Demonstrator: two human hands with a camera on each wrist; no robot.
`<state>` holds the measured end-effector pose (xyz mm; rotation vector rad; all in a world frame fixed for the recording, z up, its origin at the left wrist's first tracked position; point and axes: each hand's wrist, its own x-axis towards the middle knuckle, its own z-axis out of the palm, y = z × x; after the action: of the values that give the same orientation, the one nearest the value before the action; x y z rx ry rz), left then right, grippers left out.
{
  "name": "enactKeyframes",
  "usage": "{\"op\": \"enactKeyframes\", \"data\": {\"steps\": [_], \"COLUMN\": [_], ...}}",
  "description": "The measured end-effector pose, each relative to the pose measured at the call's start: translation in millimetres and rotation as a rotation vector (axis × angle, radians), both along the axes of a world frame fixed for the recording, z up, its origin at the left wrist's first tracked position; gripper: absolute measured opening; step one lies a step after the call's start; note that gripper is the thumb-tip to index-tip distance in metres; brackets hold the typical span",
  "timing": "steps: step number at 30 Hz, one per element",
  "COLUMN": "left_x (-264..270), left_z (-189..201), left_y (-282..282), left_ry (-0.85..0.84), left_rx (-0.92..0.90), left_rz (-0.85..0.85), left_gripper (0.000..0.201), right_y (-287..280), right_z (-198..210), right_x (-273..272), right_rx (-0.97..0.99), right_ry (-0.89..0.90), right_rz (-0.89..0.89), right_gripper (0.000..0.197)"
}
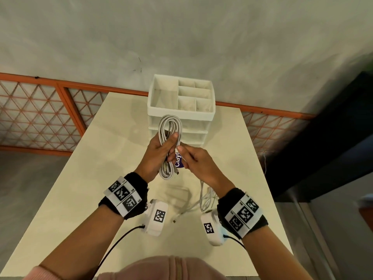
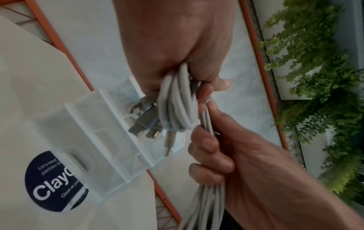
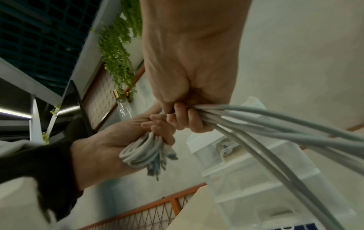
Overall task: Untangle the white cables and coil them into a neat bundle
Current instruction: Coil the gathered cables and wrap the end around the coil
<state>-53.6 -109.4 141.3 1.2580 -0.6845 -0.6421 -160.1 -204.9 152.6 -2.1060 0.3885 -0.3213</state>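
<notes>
Several loops of the white cables (image 1: pixel 169 136) form a long narrow coil at the centre of the head view, its long axis running from the lower middle up toward the white drawer organizer (image 1: pixel 180 98) above. Left hand (image 1: pixel 156 152), palm turned inward, has fingers and thumb curled round the coil's middle. Right hand (image 1: pixel 198 162), just right of it, is fisted round the loose strands trailing down to the table (image 1: pixel 60 178).

white cables (image 1: pixel 169 126) smooth matt plastic sheath, bare metal plugs (image 2: pixel 144 124). drawer organiser (image 1: pixel 201 116) translucent frosted plastic. table (image 1: pixel 80 178) smooth cream, slight sheen. wall (image 1: pixel 181 37) rough matt plaster. wristbands (image 1: pixel 139 186) black cloth.
</notes>
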Motion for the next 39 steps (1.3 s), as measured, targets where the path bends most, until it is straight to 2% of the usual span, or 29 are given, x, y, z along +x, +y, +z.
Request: {"op": "enactKeyframes", "data": {"steps": [3,5,7,12,14,16,18,21,27,29,32,35,39], "left_x": [-1,-3,-5,-7,-8,-6,1,20,25,28,26,21,22], "left_z": [-2,-1,0,-3,-4,-4,-3,-7,-16,-14,-8,0,5], "left_y": [-1,-2,-5,-7,-7,-7,-9,-10,-19,-21,-24,-27,-25], "left_ry": [-0.062,-0.088,-0.096,-0.068,-0.075,-0.064,-0.028,0.022,0.095,0.168,0.295,0.443,0.578], "left_rx": [0.004,-0.001,0.001,0.061,0.057,0.035,0.019,0.013,-0.02,-0.026,-0.089,-0.153,-0.152], "left_rz": [0.022,0.025,0.052,0.1,0.138,0.216,0.301,0.445,0.671,0.653,0.55,0.447,0.317], "left_gripper": [0.041,0.038,0.033,0.035,0.036,0.035,0.033,0.036,0.031,0.032,0.032,0.035,0.035], "right_y": [6,10,12,13,12,10,5,-7,2,3,0,4,1], "right_z": [6,7,8,9,9,10,11,8,10,9,2,-3,-6], "right_x": [-2,-2,-1,-3,-2,-2,-6,-9,-3,-3,-5,-7,-8], "right_rx": [-0.094,-0.166,-0.224,-0.308,-0.288,-0.261,-0.157,0.02,0.077,0.155,0.197,0.161,-0.013], "right_ry": [-0.002,0.011,0.069,0.182,0.2,0.178,0.134,0.092,-0.032,0.014,0.174,0.31,0.308], "right_rz": [0.063,0.089,0.094,0.149,0.17,0.164,0.126,0.055,0.153,0.192,0.276,0.371,0.349], "right_gripper": [0.033,0.031,0.032,0.03,0.035,0.048,0.057,0.041,0.028,0.03,0.039,0.045,0.044]}}
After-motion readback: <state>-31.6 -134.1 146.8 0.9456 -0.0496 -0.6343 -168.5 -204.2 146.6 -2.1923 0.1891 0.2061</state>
